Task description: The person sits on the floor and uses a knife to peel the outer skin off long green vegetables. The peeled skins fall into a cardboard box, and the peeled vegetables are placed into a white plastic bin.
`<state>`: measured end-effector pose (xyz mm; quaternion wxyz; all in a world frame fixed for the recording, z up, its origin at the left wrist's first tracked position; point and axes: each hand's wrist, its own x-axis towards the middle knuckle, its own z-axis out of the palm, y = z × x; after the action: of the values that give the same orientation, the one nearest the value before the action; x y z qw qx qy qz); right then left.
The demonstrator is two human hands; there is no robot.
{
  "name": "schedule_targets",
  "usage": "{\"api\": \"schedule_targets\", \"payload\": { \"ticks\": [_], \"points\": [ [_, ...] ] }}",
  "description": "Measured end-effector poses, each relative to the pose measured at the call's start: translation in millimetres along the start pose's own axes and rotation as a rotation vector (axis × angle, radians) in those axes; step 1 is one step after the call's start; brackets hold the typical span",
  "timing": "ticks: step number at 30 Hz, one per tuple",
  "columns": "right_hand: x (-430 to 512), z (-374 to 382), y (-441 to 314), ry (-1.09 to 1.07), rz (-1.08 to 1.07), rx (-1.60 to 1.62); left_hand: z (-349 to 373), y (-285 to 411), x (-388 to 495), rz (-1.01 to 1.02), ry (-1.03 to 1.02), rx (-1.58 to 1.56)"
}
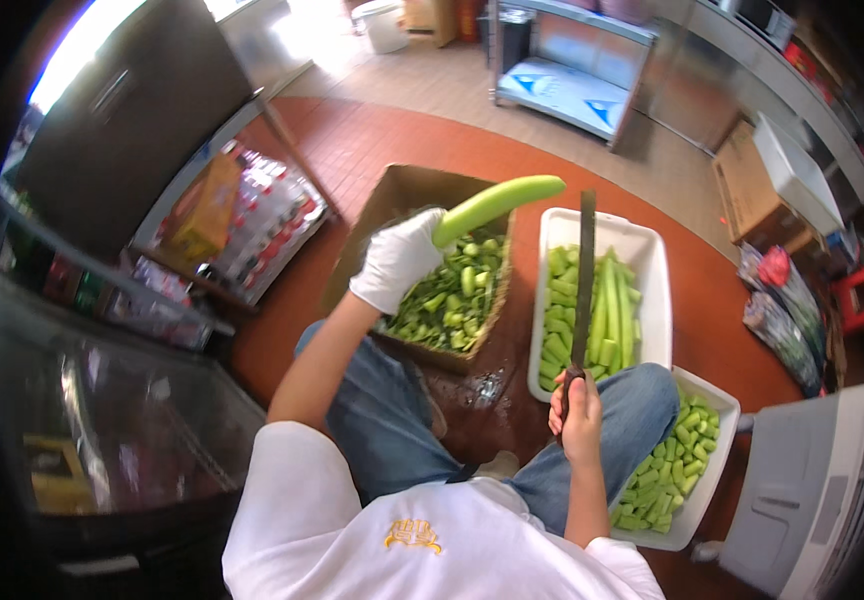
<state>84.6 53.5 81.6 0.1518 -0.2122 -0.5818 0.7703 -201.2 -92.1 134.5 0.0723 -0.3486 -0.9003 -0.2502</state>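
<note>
My left hand (402,259), in a white glove, grips one end of a long pale-green gourd or cucumber-like vegetable (503,201). It is above a cardboard box (360,217) holding green trimmings and cut pieces (465,300). Bare, my right hand (580,416) holds a long narrow knife (585,277) by its dark handle, blade pointing away from me. The blade passes in front of a white plastic tub (653,300), where several long whole or split lengths (612,307) lie beside short cut chunks (558,322). Blade and vegetable are apart.
A second white tub (702,517) of cut chunks is by my right knee, near a grey appliance (792,465). Shrink-wrapped bottles (274,202) sit on a shelf at left. Filled plastic bags (781,315) and a red stool (858,298) are at right. Wet floor (484,390) lies between my feet.
</note>
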Motion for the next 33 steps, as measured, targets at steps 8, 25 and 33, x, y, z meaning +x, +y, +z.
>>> {"api": "schedule_targets", "payload": {
  "ticks": [8,25,33],
  "points": [
    [27,85,23,-0.125,-0.355,-0.099,-85,-88,-71,-0.125,0.029,0.240],
    [-7,54,40,-0.097,0.027,-0.094,-78,-63,-64,-0.136,-0.053,0.114],
    [-39,5,25,-0.009,0.002,-0.205,-21,14,-6,0.097,-0.189,-0.010]
  ]
}}
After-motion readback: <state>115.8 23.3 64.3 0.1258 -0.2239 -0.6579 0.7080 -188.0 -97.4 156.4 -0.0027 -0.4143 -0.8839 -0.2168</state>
